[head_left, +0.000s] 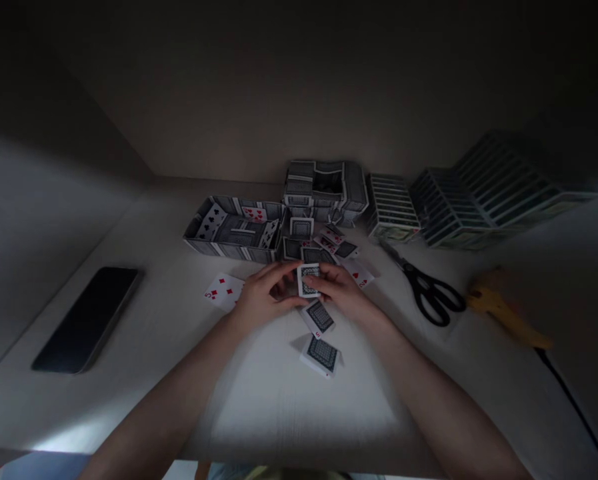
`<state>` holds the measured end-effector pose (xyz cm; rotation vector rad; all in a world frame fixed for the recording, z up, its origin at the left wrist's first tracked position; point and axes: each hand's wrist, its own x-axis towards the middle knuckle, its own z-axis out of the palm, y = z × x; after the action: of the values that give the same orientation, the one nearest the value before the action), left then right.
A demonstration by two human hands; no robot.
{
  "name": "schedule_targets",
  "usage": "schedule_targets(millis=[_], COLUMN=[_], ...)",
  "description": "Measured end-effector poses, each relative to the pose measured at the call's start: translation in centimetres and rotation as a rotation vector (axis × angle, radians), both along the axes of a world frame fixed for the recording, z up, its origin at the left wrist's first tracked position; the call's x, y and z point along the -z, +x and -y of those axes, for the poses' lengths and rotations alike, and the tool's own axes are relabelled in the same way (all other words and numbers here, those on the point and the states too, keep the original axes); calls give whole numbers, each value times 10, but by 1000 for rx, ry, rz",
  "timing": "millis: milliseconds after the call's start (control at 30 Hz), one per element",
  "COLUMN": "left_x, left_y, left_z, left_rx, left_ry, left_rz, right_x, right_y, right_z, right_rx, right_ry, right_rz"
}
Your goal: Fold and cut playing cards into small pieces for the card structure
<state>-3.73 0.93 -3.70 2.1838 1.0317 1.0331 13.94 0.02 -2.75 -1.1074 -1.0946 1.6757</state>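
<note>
Playing card (309,280), patterned back showing, sits pinched between your left hand (263,300) and right hand (346,293), fingers closed on its side edges, just above the table (259,400) and in front of a card-built box (236,230). You appear mid-step, shaping one card. Any next move calls for a steady pinch: loose cards (319,317) lie just below, scissors (429,290) nearby.

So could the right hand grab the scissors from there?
Probably yes. The scissors lie just to the side of the right hand, with only bare table between. But that hand pinches a card with the left hand now.
</note>
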Motion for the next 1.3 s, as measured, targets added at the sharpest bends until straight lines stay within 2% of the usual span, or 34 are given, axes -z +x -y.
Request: schedule_targets(millis=[333, 833, 1300], left_x=[1, 0, 0], left_y=[0, 0, 1], left_z=[1, 2, 3], left_rx=[0, 16, -14], left_ry=[-9, -18, -35], left_rz=[-12, -18, -17], right_x=[9, 3, 5], right_y=[1, 0, 1], right_z=[-1, 0, -1], right_rx=[24, 31, 40], right_ry=[44, 35, 30], right_rz=[3, 9, -2])
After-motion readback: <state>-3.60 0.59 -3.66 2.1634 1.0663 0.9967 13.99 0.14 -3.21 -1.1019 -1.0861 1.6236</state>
